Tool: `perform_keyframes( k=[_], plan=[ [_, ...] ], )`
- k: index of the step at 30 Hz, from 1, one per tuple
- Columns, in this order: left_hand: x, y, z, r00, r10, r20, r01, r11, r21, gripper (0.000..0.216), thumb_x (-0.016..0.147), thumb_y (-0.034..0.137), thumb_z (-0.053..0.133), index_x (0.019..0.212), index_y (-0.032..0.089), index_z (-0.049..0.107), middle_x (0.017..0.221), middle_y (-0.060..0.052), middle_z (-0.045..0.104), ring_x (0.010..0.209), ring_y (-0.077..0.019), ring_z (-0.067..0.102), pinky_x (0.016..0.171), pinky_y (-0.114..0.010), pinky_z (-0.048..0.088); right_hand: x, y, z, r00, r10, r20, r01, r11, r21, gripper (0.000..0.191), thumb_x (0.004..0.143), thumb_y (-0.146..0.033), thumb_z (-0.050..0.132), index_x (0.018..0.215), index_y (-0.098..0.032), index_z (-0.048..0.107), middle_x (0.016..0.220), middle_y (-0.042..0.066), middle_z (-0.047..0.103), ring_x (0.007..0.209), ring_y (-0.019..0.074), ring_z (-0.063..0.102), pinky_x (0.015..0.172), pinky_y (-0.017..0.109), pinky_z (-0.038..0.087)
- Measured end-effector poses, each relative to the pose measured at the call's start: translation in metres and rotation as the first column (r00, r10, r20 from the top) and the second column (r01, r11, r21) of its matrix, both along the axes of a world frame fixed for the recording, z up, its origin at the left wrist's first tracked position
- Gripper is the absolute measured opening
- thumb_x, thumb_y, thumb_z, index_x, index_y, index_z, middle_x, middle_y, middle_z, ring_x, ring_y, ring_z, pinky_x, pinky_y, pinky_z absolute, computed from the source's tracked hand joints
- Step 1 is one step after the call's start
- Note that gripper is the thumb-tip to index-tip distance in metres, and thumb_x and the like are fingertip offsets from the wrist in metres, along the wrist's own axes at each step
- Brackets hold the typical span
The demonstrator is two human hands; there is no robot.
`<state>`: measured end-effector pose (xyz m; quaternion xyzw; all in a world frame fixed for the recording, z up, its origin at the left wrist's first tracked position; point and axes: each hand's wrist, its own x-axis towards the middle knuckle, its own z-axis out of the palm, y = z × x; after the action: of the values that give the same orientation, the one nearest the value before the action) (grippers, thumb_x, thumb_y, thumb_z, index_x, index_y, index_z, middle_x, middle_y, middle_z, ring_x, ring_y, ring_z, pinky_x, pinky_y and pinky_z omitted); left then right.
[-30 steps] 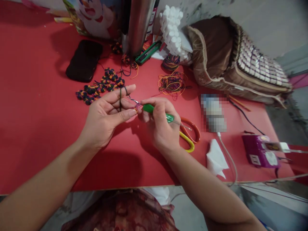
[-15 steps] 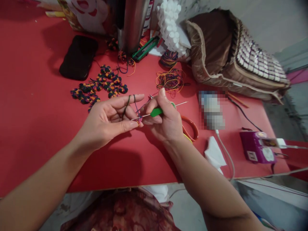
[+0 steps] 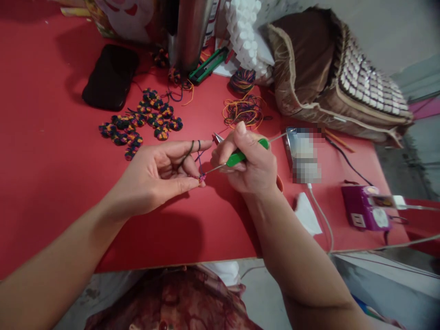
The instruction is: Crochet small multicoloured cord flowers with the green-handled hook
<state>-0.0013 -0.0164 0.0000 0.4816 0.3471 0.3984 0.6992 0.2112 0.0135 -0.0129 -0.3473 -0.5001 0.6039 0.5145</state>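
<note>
My left hand [image 3: 156, 176] pinches a tiny multicoloured crochet piece [image 3: 202, 176] between thumb and middle finger, with dark yarn looped over the outstretched forefinger. My right hand [image 3: 252, 160] is closed round a green-handled crochet hook [image 3: 240, 156], whose metal tip touches the piece. Both hands hover over the red table [image 3: 51, 160]. Several finished dark, orange and purple crochet pieces [image 3: 140, 123] lie beyond my left hand. A loose tangle of coloured yarn [image 3: 242, 110] lies beyond my right hand.
A black phone [image 3: 110, 78], a steel flask [image 3: 187, 34], a green box cutter [image 3: 209, 66], a white knobbly object [image 3: 245, 36] and a brown beaded bag [image 3: 337, 78] stand at the back. On the right are a blurred phone [image 3: 302, 153], a tissue [image 3: 305, 213] and a purple power strip [image 3: 366, 211].
My right hand has turned the hook, its handle now pointing up right and its tip down left at the piece. The scissors under my right hand are now almost hidden.
</note>
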Motion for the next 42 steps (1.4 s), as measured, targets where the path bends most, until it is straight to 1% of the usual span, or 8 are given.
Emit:
perform_keyframes(
  k=[5,10,18,25,30,34,38,42],
  plan=[
    [0.001,-0.001,0.008,0.997,-0.050,-0.062,0.048,0.998,-0.035,0.047,0.087,0.014,0.088,0.132,0.024,0.091,0.080,-0.001,0.079,0.069,-0.0141,0.072,0.070,-0.025,0.059,0.002,-0.001,0.002,0.997,0.064,0.044,-0.063,0.998,-0.020,0.068,0.107,-0.073,0.066,0.059,-0.026,0.071,0.039,-0.011,0.021,0.035,0.0087,0.019,0.041,0.030,0.019],
    [0.002,0.000,0.015,0.994,-0.051,-0.096,0.045,0.997,-0.058,0.046,0.084,0.012,0.087,0.129,0.019,0.090,0.079,-0.002,0.079,0.069,-0.0144,0.071,0.070,-0.026,0.058,0.004,-0.001,0.000,0.997,0.022,0.080,-0.028,0.998,0.065,0.068,0.107,-0.074,0.067,0.060,-0.025,0.074,0.039,-0.011,0.026,0.034,0.0084,0.021,0.041,0.030,0.021],
    [0.003,-0.002,0.000,0.998,0.040,-0.051,-0.042,0.999,-0.028,0.044,0.084,0.017,0.092,0.127,0.028,0.094,0.078,-0.001,0.080,0.068,-0.0146,0.073,0.071,-0.024,0.060,0.004,-0.002,0.001,0.992,-0.069,0.107,0.045,0.976,0.212,0.072,0.106,-0.079,0.066,0.061,-0.024,0.078,0.039,-0.009,0.032,0.034,0.0068,0.024,0.043,0.030,0.027],
    [0.004,-0.001,0.002,0.995,0.087,-0.046,-0.088,0.995,-0.038,0.042,0.081,0.014,0.093,0.120,0.030,0.095,0.076,0.000,0.080,0.067,-0.0139,0.076,0.072,-0.022,0.063,0.002,-0.004,0.005,0.968,-0.157,0.196,0.121,0.975,0.185,0.076,0.101,-0.087,0.065,0.061,-0.025,0.079,0.045,-0.003,0.049,0.040,0.0087,0.030,0.040,0.030,0.024],
    [0.006,0.002,0.003,0.988,0.126,-0.092,-0.130,0.991,-0.038,0.042,0.077,0.012,0.092,0.116,0.026,0.094,0.074,0.001,0.079,0.069,-0.0167,0.078,0.069,-0.025,0.065,0.002,-0.008,0.007,0.949,-0.208,0.239,0.161,0.966,0.203,0.070,0.102,-0.082,0.069,0.062,-0.026,0.082,0.047,-0.002,0.051,0.044,0.0106,0.040,0.042,0.030,0.030],
    [0.006,0.003,0.000,0.978,0.130,-0.160,-0.135,0.991,-0.020,0.046,0.077,0.017,0.091,0.122,0.023,0.092,0.075,0.001,0.078,0.073,-0.0200,0.081,0.073,-0.030,0.067,0.003,-0.010,0.006,0.921,-0.250,0.299,0.179,0.953,0.245,0.067,0.104,-0.078,0.069,0.065,-0.026,0.083,0.051,-0.002,0.059,0.049,0.0119,0.052,0.048,0.030,0.043],
    [0.008,0.003,0.000,0.958,0.180,-0.225,-0.190,0.981,-0.025,0.054,0.076,0.020,0.091,0.130,0.020,0.088,0.076,0.002,0.077,0.075,-0.0202,0.081,0.081,-0.035,0.068,0.000,-0.016,0.010,0.870,-0.344,0.353,0.194,0.898,0.396,0.058,0.111,-0.061,0.070,0.066,-0.025,0.081,0.060,-0.001,0.071,0.052,0.0119,0.058,0.056,0.029,0.053],
    [0.012,0.004,0.005,0.946,0.227,-0.233,-0.251,0.964,-0.082,0.053,0.072,0.016,0.095,0.124,0.017,0.087,0.078,0.003,0.078,0.082,-0.0189,0.080,0.090,-0.034,0.067,-0.005,-0.025,0.015,0.779,-0.452,0.435,0.121,0.789,0.603,0.051,0.117,-0.040,0.064,0.071,-0.024,0.081,0.064,-0.001,0.075,0.053,0.0109,0.062,0.057,0.028,0.052]
  ],
)
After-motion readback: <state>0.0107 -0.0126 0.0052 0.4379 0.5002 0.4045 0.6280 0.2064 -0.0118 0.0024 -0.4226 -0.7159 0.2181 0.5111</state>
